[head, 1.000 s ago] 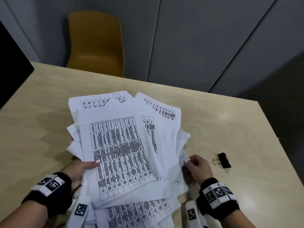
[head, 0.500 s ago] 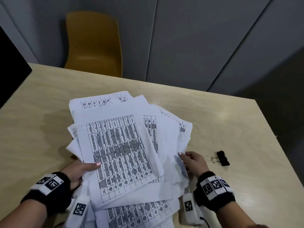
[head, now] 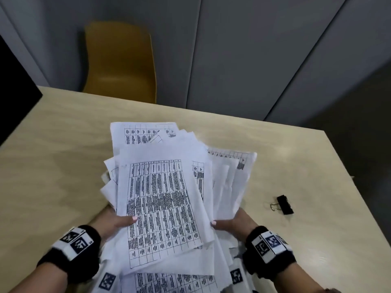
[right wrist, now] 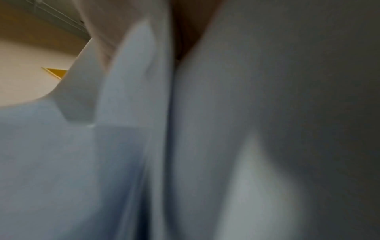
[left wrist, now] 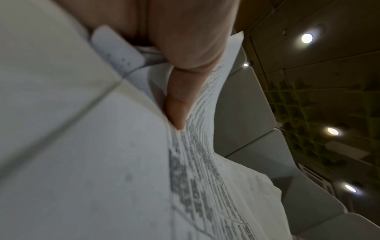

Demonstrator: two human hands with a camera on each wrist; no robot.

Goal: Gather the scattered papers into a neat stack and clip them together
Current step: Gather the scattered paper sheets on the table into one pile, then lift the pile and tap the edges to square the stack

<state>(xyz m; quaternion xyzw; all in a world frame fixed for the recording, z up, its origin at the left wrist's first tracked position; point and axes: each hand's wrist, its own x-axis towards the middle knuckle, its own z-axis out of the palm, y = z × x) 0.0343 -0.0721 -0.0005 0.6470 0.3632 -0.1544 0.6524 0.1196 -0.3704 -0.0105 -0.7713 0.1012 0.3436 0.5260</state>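
Observation:
A loose, uneven pile of printed papers (head: 160,199) with tables on them is held above the table between both hands. My left hand (head: 115,224) grips the pile's left edge, thumb on the top sheet. My right hand (head: 230,223) grips the right edge, thumb on top and fingers hidden underneath. In the left wrist view a thumb presses on the curved papers (left wrist: 197,162). The right wrist view shows only blurred papers (right wrist: 123,146) close up. A black binder clip (head: 284,205) lies on the table to the right of my right hand, apart from it.
The light wooden table (head: 63,166) has its far edge and right corner in view. A yellow chair (head: 120,60) stands behind it against grey wall panels. A dark object (head: 14,92) fills the left edge.
My right hand has slid from the loose sheets on the right onto the pile's right edge. The sheets have been drawn together and lifted, and the pile is narrower.

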